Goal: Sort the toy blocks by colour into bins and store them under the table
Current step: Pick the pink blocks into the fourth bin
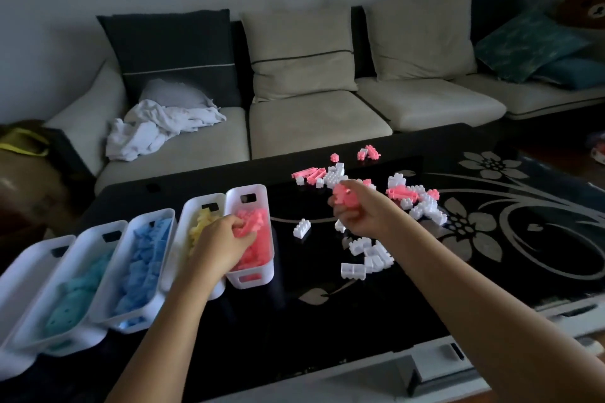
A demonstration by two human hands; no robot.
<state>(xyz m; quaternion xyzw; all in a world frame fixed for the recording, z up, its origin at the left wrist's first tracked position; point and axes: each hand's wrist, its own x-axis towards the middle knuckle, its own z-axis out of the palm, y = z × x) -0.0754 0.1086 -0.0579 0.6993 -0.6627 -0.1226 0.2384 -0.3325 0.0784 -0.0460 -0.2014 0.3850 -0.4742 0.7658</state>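
Several white bins stand in a row at the table's left. The rightmost bin (262, 206) holds pink blocks, the bin beside it (193, 209) yellow ones, then a bin of blue blocks (144, 258) and a bin of teal blocks (75, 285). My left hand (222, 245) reaches into the pink bin, fingers curled on pink blocks there. My right hand (357, 206) hovers over the table's middle, closed on a pink block (345, 196). Loose pink and white blocks (412, 199) lie scattered behind and right of it; white blocks (366, 255) lie nearer.
The black glass table (491, 239) has a floral pattern on the right. A further white bin (23, 271) sits at the far left edge. Behind the table is a beige sofa (314, 121) with cushions and crumpled white cloth (154, 131).
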